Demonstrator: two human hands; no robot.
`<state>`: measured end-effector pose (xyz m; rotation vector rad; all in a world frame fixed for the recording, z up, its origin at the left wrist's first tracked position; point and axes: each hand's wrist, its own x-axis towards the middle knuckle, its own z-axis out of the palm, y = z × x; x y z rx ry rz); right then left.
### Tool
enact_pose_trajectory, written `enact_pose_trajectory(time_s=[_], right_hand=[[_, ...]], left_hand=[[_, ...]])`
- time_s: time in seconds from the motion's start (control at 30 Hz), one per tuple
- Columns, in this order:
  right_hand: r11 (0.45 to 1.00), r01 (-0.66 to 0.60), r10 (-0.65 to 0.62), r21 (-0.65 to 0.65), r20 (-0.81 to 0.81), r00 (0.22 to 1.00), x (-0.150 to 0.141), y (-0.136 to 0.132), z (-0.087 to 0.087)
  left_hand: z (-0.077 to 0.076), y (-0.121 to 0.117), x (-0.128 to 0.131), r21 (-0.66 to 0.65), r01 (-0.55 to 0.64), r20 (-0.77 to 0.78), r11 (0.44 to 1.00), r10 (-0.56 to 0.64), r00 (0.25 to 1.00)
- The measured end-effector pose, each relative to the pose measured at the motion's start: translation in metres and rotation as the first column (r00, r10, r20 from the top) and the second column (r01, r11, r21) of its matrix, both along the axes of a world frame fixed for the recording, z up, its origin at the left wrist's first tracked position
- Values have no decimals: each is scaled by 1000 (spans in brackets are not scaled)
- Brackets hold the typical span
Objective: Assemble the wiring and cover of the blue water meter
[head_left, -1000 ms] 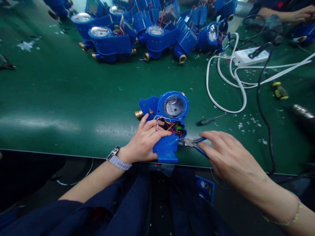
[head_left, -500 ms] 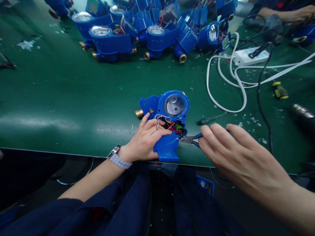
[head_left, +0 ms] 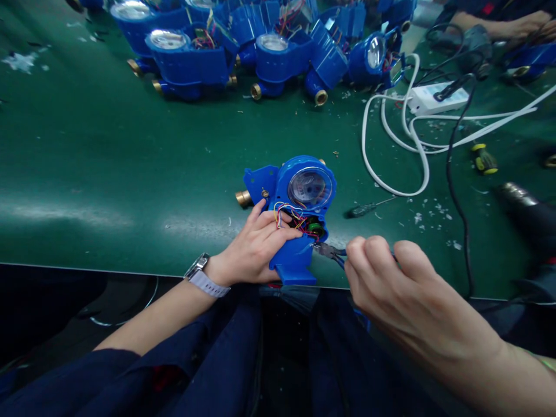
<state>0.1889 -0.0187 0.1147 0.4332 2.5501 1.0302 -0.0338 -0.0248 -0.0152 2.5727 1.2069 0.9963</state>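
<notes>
A green bench (head_left: pixel 108 168) filled the view, with white scraps (head_left: pixel 19 61) lying near its far left corner. Along the far edge stood a crowd of blue meters (head_left: pixel 243 43), their brass fittings pointing toward the near side.

At the near edge, the left hand (head_left: pixel 256 246), with a watch (head_left: pixel 204 276) on its wrist, lay on a blue water meter (head_left: pixel 299 214) and gripped its lower housing, the fingers (head_left: pixel 278 223) pressed beside a bundle of coloured wires (head_left: pixel 295 217) in the opened compartment. The meter lay flat on the bench just in front of the person, its round dial (head_left: pixel 309 188) facing up and a brass fitting (head_left: pixel 243 198) sticking out on its left.

Just right of the meter, the right hand (head_left: pixel 391 289) was closed around the blue handles of a pair of pliers (head_left: pixel 330 252), whose metal tip touched the right side of the wire compartment.

Beyond that hand a small screwdriver (head_left: pixel 369 207) lay on the bench. Farther right, a white cable (head_left: pixel 403 139) looped across the bench to a white power strip (head_left: pixel 436 98), a black cable (head_left: pixel 456 191) ran toward the near edge, and a yellow-and-black tool (head_left: pixel 484 160) lay near a dark cylindrical tool (head_left: pixel 521 202). At the far right corner another person's hand (head_left: pixel 525 23) rested near more blue parts.
</notes>
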Motion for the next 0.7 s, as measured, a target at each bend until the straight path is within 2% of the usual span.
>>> enact_pose_trajectory(time_s=[0.27, 0.43, 0.5, 0.6, 0.7], right_hand=[[994, 90, -98, -65, -141, 985, -5, -4, -3], [961, 157, -203, -228, -193, 960, 0, -1, -6], [924, 212, -285, -319, -205, 936, 6, 1, -11], [824, 303, -439, -478, -200, 876, 18, 2, -22], [710, 244, -499, -661, -228, 836, 30, -2, -37]], left_hand=[[-1, 0, 2, 0, 24, 12, 1000, -24, 1000], [-1, 0, 2, 18, 22, 13, 1000, -22, 1000], [-1, 0, 2, 29, 12, 6, 1000, -12, 1000], [-1, 0, 3, 40, -9, -8, 999, 10, 1000], [0, -1, 3, 39, -43, 4, 998, 43, 999]])
